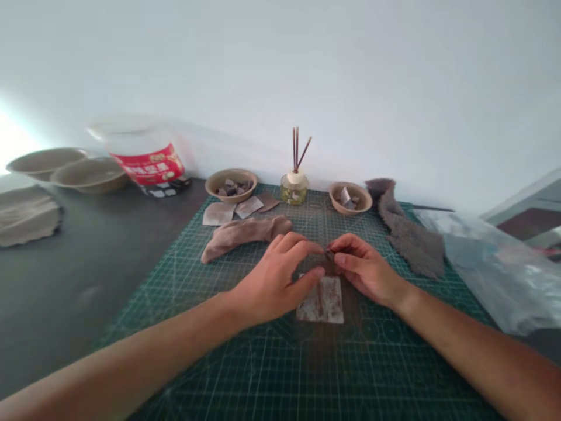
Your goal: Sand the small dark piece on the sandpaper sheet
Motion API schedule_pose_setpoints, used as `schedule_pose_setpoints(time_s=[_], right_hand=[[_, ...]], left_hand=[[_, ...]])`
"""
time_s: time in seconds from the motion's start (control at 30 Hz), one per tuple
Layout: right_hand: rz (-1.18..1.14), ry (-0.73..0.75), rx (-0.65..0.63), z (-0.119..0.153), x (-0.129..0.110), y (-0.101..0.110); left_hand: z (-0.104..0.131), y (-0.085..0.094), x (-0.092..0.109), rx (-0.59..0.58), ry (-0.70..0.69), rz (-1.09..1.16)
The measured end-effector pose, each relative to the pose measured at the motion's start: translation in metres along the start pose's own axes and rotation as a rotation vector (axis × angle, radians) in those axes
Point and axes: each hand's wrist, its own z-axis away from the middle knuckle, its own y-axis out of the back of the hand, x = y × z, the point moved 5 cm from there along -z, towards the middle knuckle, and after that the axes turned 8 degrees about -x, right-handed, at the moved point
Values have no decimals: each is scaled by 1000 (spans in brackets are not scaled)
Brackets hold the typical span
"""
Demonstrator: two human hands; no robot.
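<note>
Both hands are at centre frame, over the green cutting mat (245, 374). Left hand (274, 283) and right hand (366, 269) meet fingertip to fingertip at the top edge of a small flat leather piece (322, 301), brownish with a pale, worn face. Left thumb and fingers are pinched together on that top edge, and the thumb lies across the piece's upper left corner. Right thumb and forefinger are pinched on the same edge from the other side; there may be a small dark item between the tips, too small to tell. The piece's lower part lies flat on the mat, just below the hands.

Just above the left hand: a long rolled strip of brown material (245, 234), lying diagonally on the mat. Above that, three flat cut pieces (239, 209) side by side near the mat's top edge.

Top centre: a tan bowl (231, 184) holding small scraps, a reed diffuser (294, 187) with dark sticks, then a second smaller bowl (350, 199) with scraps.

Right of centre: a grey fuzzy cloth strip (407, 234) running diagonally. Far right: a clear plastic bag (495, 269), partly off the mat.

Upper left: a clear tub with a red label (144, 155), two stacked shallow dishes (65, 169), and a grey mat piece (26, 216) at the left edge, all on the dark table (87, 263).
</note>
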Motion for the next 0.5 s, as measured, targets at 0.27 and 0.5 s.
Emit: schedule_pose_setpoints(time_s=[0.27, 0.5], right_hand=[[-219, 114, 86, -13, -3, 11], [-330, 108, 71, -18, 3, 6]], left_hand=[[-45, -21, -14, 174, 32, 13], [-46, -22, -15, 232, -54, -69]])
